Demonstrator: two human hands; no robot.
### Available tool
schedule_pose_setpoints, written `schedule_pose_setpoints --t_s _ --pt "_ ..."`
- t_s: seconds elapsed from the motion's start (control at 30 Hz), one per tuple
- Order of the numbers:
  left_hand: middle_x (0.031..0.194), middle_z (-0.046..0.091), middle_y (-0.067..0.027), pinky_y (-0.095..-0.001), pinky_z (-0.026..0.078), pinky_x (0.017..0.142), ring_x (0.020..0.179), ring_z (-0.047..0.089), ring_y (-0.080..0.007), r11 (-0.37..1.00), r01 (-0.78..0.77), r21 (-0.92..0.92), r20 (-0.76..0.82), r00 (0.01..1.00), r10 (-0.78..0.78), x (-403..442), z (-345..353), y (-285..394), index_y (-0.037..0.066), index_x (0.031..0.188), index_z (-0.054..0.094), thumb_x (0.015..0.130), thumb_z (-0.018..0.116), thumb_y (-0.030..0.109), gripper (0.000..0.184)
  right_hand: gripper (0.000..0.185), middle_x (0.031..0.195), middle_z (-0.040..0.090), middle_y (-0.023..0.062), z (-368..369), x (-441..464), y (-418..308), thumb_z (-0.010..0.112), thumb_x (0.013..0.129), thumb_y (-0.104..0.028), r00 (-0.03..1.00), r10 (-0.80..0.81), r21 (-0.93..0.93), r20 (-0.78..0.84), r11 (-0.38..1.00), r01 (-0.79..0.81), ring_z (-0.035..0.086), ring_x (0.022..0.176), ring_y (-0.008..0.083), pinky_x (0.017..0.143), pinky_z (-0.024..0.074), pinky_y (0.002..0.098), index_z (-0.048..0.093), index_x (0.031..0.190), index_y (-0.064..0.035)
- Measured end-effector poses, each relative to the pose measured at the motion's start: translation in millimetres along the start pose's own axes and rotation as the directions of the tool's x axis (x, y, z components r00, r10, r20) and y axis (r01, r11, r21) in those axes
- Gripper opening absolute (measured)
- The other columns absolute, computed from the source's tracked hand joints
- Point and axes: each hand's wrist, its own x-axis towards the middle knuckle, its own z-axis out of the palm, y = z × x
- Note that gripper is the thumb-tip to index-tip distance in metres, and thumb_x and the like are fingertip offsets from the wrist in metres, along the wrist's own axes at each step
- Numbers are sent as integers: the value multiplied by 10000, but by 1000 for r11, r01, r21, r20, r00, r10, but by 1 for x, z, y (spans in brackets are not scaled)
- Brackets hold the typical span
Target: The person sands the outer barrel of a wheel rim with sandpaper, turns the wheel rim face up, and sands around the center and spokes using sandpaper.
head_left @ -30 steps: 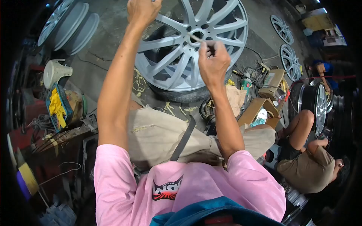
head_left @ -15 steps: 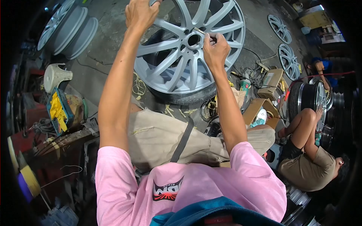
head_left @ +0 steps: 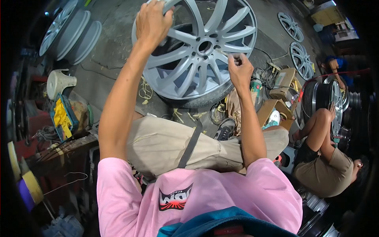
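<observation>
A grey multi-spoke alloy wheel [head_left: 185, 81] lies face up in front of me, resting on a black tyre [head_left: 197, 103]. My left hand [head_left: 153, 24] is closed round the wheel's outer rim at the upper left, its fingertips partly cut off by the frame. Just right of the hub hole, my right hand [head_left: 241, 70] is pinched over the spokes. A thin, pale strip or stick [head_left: 222, 51] sticks out from its fingers toward the hub; its exact kind is too small to make out.
Several grey wheels [head_left: 81, 37] stand at the left, near a white stool [head_left: 61, 83] and a blue basket [head_left: 67, 118]. Cardboard boxes [head_left: 285, 83], cables and a green power tool [head_left: 256, 87] lie to the right. Beyond, a crouching person [head_left: 325, 170] works beside wheels and tyres.
The wheel has turned and shifted slightly. My left hand has come nearer along the rim. My right hand has moved right and down, away from the hub hole.
</observation>
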Motion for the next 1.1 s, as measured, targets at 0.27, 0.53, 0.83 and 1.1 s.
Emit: schedule_pose_setpoints --t_s 0.27,0.53,0.83,1.1 --pt "1177 679 -159 -451 488 953 1117 600 -335 993 -66 -102 -35 997 63 -15 -33 20 36 1193 732 970 715 267 321 195 787 696 86 -39 -79 40 716 871 -124 926 163 -45 340 986 -158 634 672 141 654 511 289 755 994 22" --pt "876 735 -74 -346 535 753 788 674 -195 838 103 -535 527 817 235 -57 -46 87 1 1065 778 939 796 246 276 212 980 743 39 -45 -55 30 744 964 -41 904 176 564 390 731 -385 666 829 78 775 553 234 728 1168 15" --pt "949 758 -38 -246 556 808 867 667 -78 440 741 -507 848 521 99 -93 -14 109 -14 1102 781 962 799 205 261 239 1000 741 86 -50 -55 18 762 957 -60 893 162 689 421 582 -431 709 902 153 838 577 293 714 1165 48" --pt "910 760 -41 -251 546 781 834 671 -80 533 658 -532 827 538 161 -92 -19 112 -20 1088 782 954 801 192 251 224 968 731 54 -51 -56 16 764 983 -157 799 138 612 585 571 -547 675 865 121 851 552 285 722 1128 10"
